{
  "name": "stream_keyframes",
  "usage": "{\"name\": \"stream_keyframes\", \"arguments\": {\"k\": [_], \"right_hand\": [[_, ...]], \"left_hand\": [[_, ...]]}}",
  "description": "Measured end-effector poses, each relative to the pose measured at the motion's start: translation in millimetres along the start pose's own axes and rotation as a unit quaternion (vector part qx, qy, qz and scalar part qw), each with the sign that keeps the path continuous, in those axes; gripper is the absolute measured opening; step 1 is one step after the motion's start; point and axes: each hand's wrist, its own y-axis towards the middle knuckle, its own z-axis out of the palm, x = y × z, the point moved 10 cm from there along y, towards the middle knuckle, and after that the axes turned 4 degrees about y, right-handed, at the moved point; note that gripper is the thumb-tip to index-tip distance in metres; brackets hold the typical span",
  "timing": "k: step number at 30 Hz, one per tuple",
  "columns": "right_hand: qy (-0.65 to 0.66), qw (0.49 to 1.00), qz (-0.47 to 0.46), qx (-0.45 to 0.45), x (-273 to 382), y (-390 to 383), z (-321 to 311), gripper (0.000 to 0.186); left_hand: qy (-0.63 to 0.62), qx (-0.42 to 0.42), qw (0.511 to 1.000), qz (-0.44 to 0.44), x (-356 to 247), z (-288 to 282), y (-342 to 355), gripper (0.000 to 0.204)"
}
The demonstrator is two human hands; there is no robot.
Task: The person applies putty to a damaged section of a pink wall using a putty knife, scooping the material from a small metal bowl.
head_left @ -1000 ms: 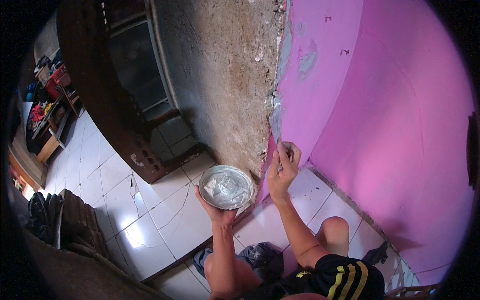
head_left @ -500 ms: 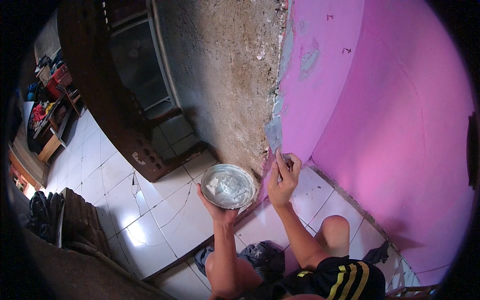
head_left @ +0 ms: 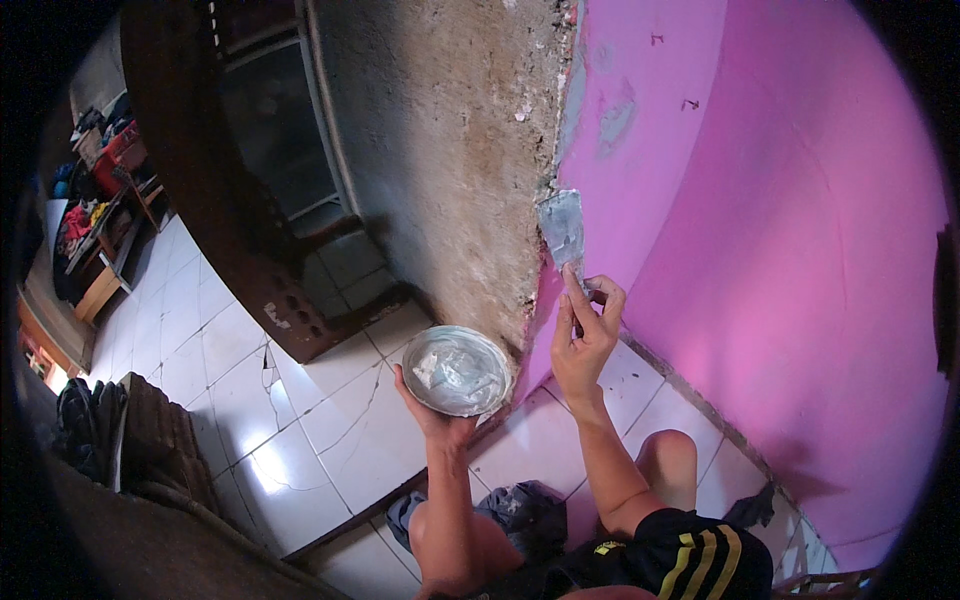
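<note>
The right hand (head_left: 585, 335) sits just right of the frame's centre, raised against the wall corner, and it holds a putty knife (head_left: 562, 228). The blade rises from the fingertips toward the top of the frame, leaning a little to the left, so its long axis runs nearly straight up from the hand. The fingers (head_left: 607, 297) are closed around the short handle, with the index finger laid along it toward the blade; the grip looks firm, though the handle itself is mostly hidden under them. The blade is smeared grey and lies flat on the seam where the rough bare plaster (head_left: 450, 150) meets the pink wall (head_left: 780, 250), touching both at the chipped edge.

The left hand (head_left: 432, 410) is lower and to the left of centre, palm up, with its fingers spread and cupped under a shallow metal bowl (head_left: 457, 370). The bowl holds a pale paste and tilts slightly toward the corner. It sits just beside the foot of the plaster strip and well below the blade, down and to the left of it. Of the two hands, the right is the one at the wall; the left is apart from it, holding the bowl near.

Under both arms lie white floor tiles (head_left: 300, 430), some cracked, and the person's bare knees (head_left: 668, 465) show at the lower edge.
</note>
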Motion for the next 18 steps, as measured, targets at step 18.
{"name": "stream_keyframes", "arguments": {"k": [18], "right_hand": [[0.008,1.000,-0.004,-0.013,2,-7,16,0.045]], "left_hand": [[0.025,-0.029,0.999,0.001,-4,-6,-3,0.072]]}}
